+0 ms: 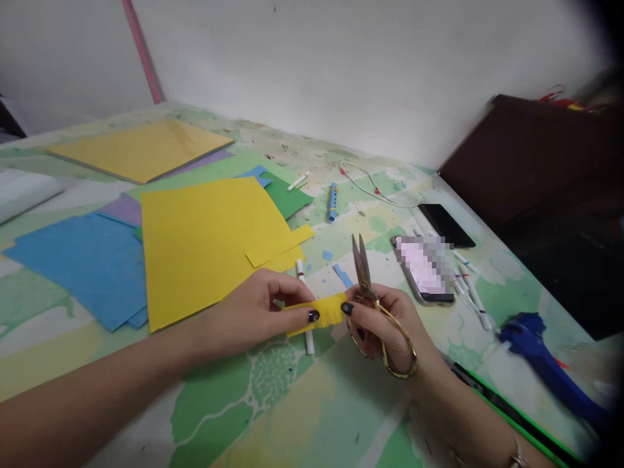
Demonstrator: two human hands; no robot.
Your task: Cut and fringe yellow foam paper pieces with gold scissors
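Observation:
Between my two hands is a small yellow paper strip (327,309) with a row of fine cuts along its near edge. My left hand (270,302) pinches its left part, thumb on top. At its right end, the thumb and finger of my right hand (385,322) grip the paper too. Gold-handled scissors (363,270) rest in that same right hand, blades pointing up and slightly apart. A white marker (309,341) lies under the strip on the table. Beyond my left hand spreads a large yellow sheet (209,247) with a loose yellow strip (280,247) at its right corner.
Blue sheets (92,260) lie left, a yellow pad (146,149) behind. A rolled blue paper piece (332,201) and blue scraps (342,275) are ahead. On the right lie a phone (422,266), a black device (447,225), markers (472,292), a blue glue gun (546,364) and a green cutter (511,413).

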